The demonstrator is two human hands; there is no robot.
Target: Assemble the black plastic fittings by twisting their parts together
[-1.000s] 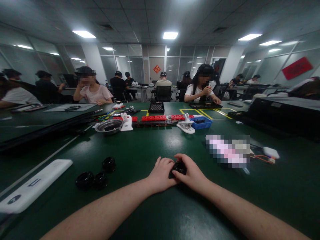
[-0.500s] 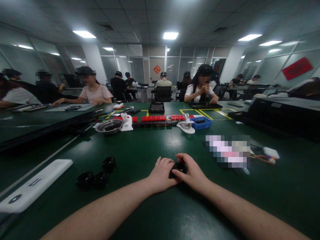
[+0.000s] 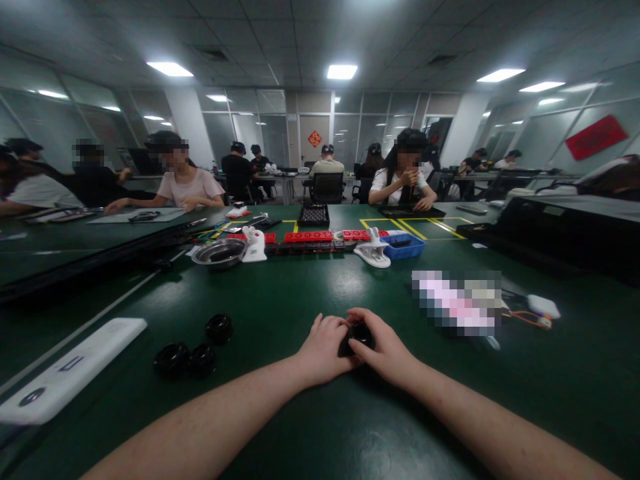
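Note:
A glossy black ring-shaped part (image 3: 361,337) rests low over the green table, between my two hands. My left hand (image 3: 325,348) is closed around its left side, with the fingertips partly hidden behind it. From the right, my right hand (image 3: 383,345) grips the same part, thumb at the near side and fingers curled over the far rim. To the left lie three similar black ring-shaped parts, one farther back (image 3: 219,329) and two side by side nearer me, a left one (image 3: 171,360) and a right one (image 3: 202,360).
A long white casing (image 3: 75,367) lies at the left. Ahead are a metal bowl (image 3: 215,261), two white clamp-like pieces, red power-strip-like blocks (image 3: 309,236) and a blue bin (image 3: 407,250). A blurred-out item (image 3: 457,303) with wires lies right. Other people sit beyond.
My right fingers have shifted slightly over the black ring-shaped part. The left hand stays where it was, and the other parts have not moved.

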